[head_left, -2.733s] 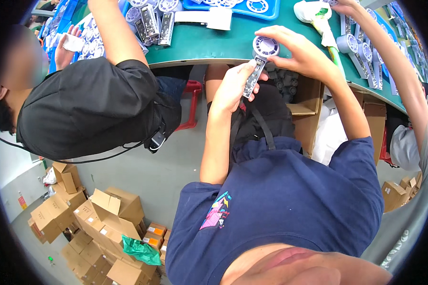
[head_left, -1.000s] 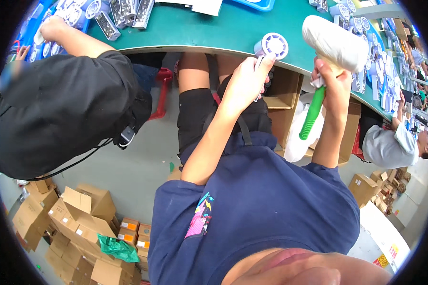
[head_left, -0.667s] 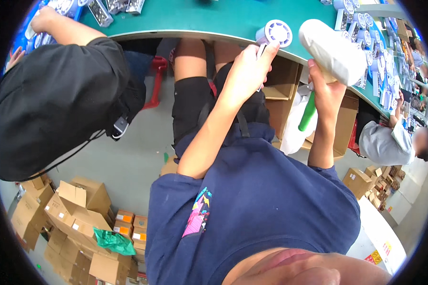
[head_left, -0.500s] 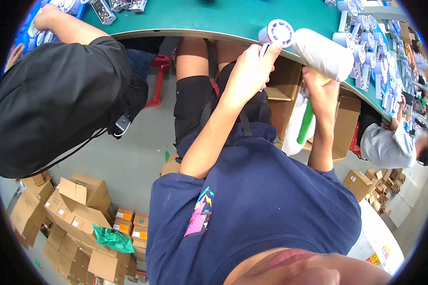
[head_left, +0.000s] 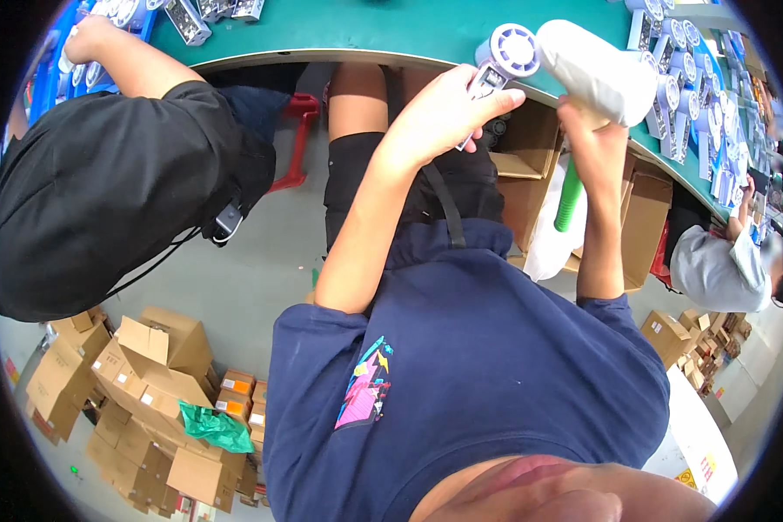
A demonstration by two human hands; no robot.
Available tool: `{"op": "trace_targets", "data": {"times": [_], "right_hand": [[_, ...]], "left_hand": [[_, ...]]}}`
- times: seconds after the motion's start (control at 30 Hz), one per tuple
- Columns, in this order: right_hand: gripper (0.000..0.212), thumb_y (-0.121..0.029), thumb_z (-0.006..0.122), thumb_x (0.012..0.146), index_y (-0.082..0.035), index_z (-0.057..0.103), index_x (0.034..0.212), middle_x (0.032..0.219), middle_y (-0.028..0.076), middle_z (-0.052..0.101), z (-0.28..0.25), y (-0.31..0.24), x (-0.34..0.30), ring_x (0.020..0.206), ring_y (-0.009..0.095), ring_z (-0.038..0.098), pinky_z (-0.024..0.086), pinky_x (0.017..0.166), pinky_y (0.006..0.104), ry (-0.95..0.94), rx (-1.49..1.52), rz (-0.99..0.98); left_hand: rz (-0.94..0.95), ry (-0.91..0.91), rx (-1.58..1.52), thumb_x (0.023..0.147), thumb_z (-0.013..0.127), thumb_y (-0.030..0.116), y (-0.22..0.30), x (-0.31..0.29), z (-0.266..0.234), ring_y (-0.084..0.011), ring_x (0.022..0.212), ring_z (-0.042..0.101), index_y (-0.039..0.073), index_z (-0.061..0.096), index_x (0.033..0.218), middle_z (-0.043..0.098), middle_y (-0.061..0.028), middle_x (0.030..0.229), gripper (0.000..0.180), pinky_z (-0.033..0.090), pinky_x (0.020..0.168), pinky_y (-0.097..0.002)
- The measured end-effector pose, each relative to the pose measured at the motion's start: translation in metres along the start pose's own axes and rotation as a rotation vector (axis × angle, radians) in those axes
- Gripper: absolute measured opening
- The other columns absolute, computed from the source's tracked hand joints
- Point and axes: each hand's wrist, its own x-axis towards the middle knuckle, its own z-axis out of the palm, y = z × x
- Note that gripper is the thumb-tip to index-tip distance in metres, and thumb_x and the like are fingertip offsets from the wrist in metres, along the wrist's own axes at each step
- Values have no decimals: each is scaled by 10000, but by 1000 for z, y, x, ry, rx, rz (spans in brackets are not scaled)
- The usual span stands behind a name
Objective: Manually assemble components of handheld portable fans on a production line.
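Observation:
My left hand is wrapped round the handle of a pale lilac handheld fan body. The fan's round slotted head points up over the table's front edge, and small parts show inside its handle. In my right hand is a mallet with a large head wrapped in white. Its green grip hangs below my fist. The mallet head is close to the right side of the fan head; whether they touch I cannot tell.
Many similar fan bodies lie on the green table at right. At left a co-worker in black reaches into a blue bin. Open cartons stand under the table, and stacked cardboard boxes on the floor behind.
My left hand has turned the fan so that its open handle shows, and the thumb now lies stretched along it. The mallet is still beside the fan head, a little farther right.

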Motion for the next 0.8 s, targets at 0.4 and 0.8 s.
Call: {"op": "trace_targets", "data": {"times": [0.4, 0.8], "right_hand": [[218, -107, 723, 840, 12, 712, 1022, 899, 41, 715, -20, -19, 14, 828, 102, 637, 513, 750, 279, 23, 112, 118], [297, -248, 723, 887, 7, 685, 1035, 727, 1, 625, -20, -15, 59, 652, 91, 581, 483, 594, 275, -296, -148, -56]], "left_hand": [[340, 372, 782, 861, 742, 274, 21, -12, -19, -402, 849, 697, 28, 617, 1049, 706, -213, 853, 334, 553, 749, -459], [424, 328, 801, 866, 753, 293, 16, -3, -27, -273, 735, 717, -6, 657, 1062, 703, -194, 807, 370, 532, 686, -346]]}}
